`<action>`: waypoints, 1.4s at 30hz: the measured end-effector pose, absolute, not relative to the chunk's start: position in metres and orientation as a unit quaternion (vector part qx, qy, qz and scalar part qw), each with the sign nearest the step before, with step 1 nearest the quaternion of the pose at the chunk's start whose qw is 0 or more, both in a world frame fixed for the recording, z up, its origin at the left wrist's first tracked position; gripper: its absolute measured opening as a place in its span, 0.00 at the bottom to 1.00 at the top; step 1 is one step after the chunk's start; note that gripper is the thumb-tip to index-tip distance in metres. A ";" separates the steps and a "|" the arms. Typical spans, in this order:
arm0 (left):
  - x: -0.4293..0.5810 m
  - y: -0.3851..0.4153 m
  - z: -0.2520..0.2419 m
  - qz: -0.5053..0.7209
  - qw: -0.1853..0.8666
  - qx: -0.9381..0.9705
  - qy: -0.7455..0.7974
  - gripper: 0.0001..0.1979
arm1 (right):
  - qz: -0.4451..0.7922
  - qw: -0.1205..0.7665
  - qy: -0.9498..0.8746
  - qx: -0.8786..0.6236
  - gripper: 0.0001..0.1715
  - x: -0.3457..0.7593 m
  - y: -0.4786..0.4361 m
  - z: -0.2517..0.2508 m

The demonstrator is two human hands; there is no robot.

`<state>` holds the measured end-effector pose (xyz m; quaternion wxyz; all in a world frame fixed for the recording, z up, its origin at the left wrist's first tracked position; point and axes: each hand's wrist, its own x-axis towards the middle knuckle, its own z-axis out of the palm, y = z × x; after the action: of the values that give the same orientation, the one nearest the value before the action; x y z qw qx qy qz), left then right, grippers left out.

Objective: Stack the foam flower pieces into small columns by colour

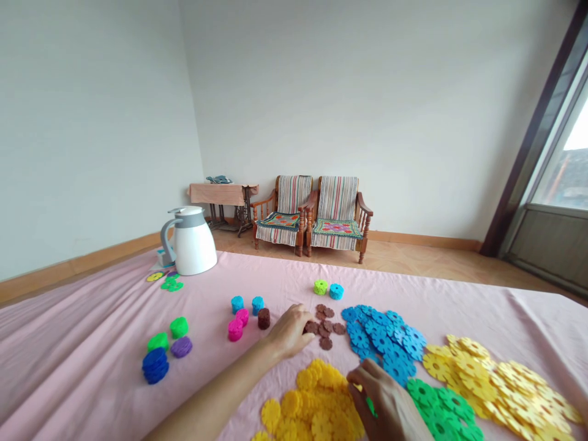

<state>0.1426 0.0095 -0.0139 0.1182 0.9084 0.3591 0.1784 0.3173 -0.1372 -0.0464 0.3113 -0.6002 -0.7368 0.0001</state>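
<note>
A bare room with white walls and a wooden floor lies behind a table covered by a wrinkled pink cloth [92,343]. At the far left on the cloth stands a smooth white jug [193,240] with a grey collar, and a few flat toothed discs in yellow and green [171,284] lie just before it. Nearer, there are short stacks of the same plastic discs: a dark blue stack [155,365], two green stacks [179,326] and a purple stack [181,346]. Then follow two cyan stacks [237,303], two magenta stacks [235,329] and one brown stack [263,318]. The person's left hand [289,331] rests just right of the brown stack, with fingers curled down onto the left edge of the loose brown discs [327,327]; the fingertips are hidden, so one cannot tell if they pinch a disc. Behind, two wooden armchairs [312,214] with striped covers stand at the wall. In front lies a heap of orange-yellow discs [316,404], and the right hand [386,404] is bent over its right edge, fingers folded, touching the heap; a bit of green shows under the palm, but it is not clear whether the hand holds it. Further right are a blue heap [383,337], a green heap [441,407] and a pale yellow heap [496,380].
</note>
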 end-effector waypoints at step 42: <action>0.048 -0.038 -0.013 0.230 0.085 0.798 0.550 0.18 | 0.012 0.219 -0.769 -0.601 0.15 0.317 -0.143 -0.029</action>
<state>0.0478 -0.0383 -0.0132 0.0854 0.7983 0.5498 0.2303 0.3167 -0.1430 -0.0286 0.2195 -0.6006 -0.7688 0.0119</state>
